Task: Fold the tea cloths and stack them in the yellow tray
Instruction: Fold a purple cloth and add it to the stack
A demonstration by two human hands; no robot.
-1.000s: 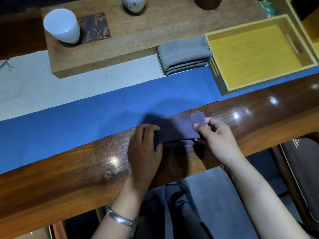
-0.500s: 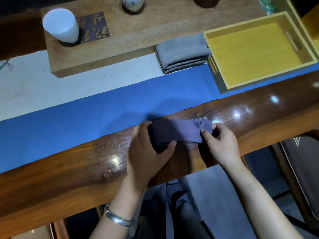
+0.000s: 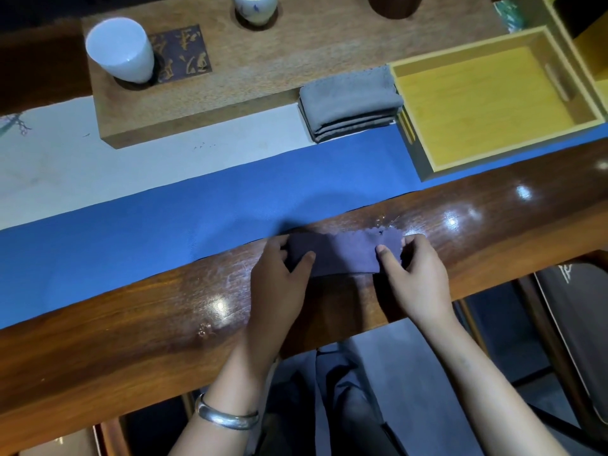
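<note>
A purple tea cloth (image 3: 345, 251) with a scalloped edge lies folded into a narrow strip on the glossy wooden table edge. My left hand (image 3: 279, 278) grips its left end, thumb on top and fingers curled behind. My right hand (image 3: 413, 274) pinches its right end, thumb on top. A folded grey tea cloth (image 3: 350, 100) sits further back, touching the left wall of the yellow tray (image 3: 427, 162). Nothing lies inside the tray.
A blue runner (image 3: 164, 225) and a white mat (image 3: 65, 159) cover the table. A wooden board (image 3: 263, 60) at the back carries a white cup (image 3: 120, 49), a small teacup (image 3: 255, 4) and a dark vessel (image 3: 394, 4). A chair (image 3: 572, 324) stands at the right.
The cloth has been drawn out longer and flatter along the table edge. My right hand slid to the right end; my left thumb came on top of the left end.
</note>
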